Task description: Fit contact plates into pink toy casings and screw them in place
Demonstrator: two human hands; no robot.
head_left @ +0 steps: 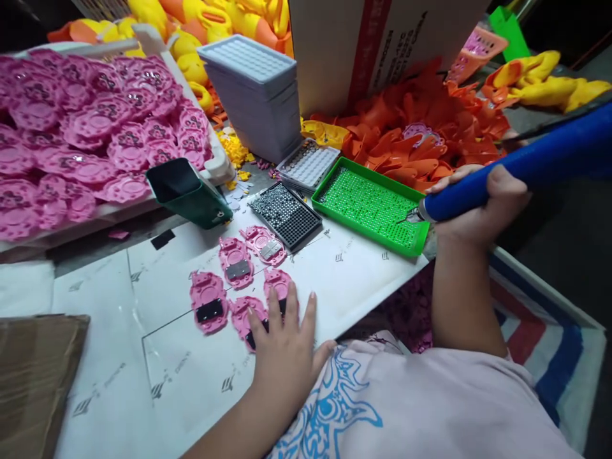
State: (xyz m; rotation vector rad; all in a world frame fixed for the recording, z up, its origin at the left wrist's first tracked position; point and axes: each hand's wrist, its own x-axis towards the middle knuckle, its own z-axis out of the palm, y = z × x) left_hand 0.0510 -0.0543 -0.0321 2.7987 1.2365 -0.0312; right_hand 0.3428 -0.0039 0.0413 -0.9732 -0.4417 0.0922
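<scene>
Gripped in my right hand is a blue electric screwdriver, its tip over the right end of a green perforated tray of small screws. Whether the tip touches a screw I cannot tell. My left hand lies with fingers spread on two pink plastic parts, partly covering them. Beside them on the white board lie more pink parts, one with a black plate and two with grey metal plates. Left of the green tray sits a black perforated tray holding small metal pieces.
A dark green bin stands behind the pink parts. Behind the trays rise a grey tray stack and a large carton. A white crate full of pink parts is at left. Orange pieces lie behind the green tray.
</scene>
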